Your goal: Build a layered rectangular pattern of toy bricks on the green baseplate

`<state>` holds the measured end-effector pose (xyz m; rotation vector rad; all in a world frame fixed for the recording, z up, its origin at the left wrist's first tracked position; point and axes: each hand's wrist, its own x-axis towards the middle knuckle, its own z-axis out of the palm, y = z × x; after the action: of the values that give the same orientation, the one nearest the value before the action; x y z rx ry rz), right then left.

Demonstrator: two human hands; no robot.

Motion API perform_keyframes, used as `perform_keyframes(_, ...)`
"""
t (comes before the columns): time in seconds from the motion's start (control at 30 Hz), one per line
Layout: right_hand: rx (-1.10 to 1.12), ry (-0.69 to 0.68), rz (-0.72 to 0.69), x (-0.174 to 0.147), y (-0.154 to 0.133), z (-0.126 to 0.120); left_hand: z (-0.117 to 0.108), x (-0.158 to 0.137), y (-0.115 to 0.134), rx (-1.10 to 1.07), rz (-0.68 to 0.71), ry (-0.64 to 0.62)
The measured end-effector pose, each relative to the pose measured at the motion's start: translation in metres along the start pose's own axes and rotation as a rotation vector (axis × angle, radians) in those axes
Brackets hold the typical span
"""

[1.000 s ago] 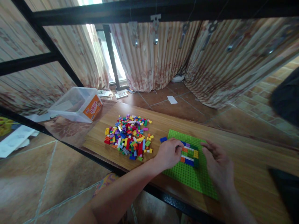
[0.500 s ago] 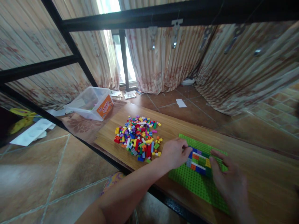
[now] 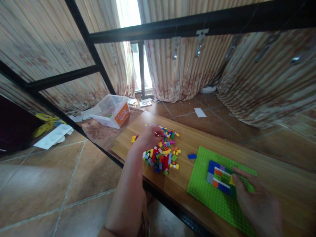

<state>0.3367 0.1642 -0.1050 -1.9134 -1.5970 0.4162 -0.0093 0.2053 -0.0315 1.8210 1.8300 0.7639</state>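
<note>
My left hand (image 3: pixel 150 137) is over the loose pile of toy building bricks (image 3: pixel 158 158), fingers curled together among the bricks at its far side. Whatever its fingertips pinch is hidden. On the green baseplate (image 3: pixel 202 191) sits a rectangular block of joined bricks (image 3: pixel 219 177) in blue, orange, white, green, grey and yellow. My right hand (image 3: pixel 254 194) grips the right end of this block between thumb and forefinger. A single blue brick (image 3: pixel 192 156) lies on the wooden board just left of the baseplate.
A clear plastic box (image 3: pixel 111 112) with an orange label stands past the board's left end. The wooden board (image 3: pixel 138 126) rests on a black-framed surface. A black metal bar (image 3: pixel 172 28) with hanging clips crosses above. Papers (image 3: pixel 200 112) lie on the tiled floor.
My left hand has left the brick block and moved left to the loose pile. A blue brick now shows beside the baseplate. My right hand stays at the block. The view has shifted left.
</note>
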Motion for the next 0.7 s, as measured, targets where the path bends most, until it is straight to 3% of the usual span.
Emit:
perform_keyframes(0.1, -0.001, -0.012, -0.021, -0.001, 0.001, 0.002, -0.030, -0.014, -0.025, 0.127, -0.224, 0.057)
perform_keyframes(0.23, -0.044, -0.064, -0.029, -0.003, 0.001, 0.005, -0.034, -0.021, -0.043, 0.237, -0.413, 0.070)
perform_keyframes(0.5, -0.056, -0.093, -0.063, -0.002, -0.001, 0.010, -0.014, -0.011, -0.045, 0.284, -0.429, 0.005)
perform_keyframes(0.7, -0.071, -0.056, -0.121, 0.002, 0.006, 0.015, 0.009, -0.005, -0.026, 0.316, -0.367, 0.007)
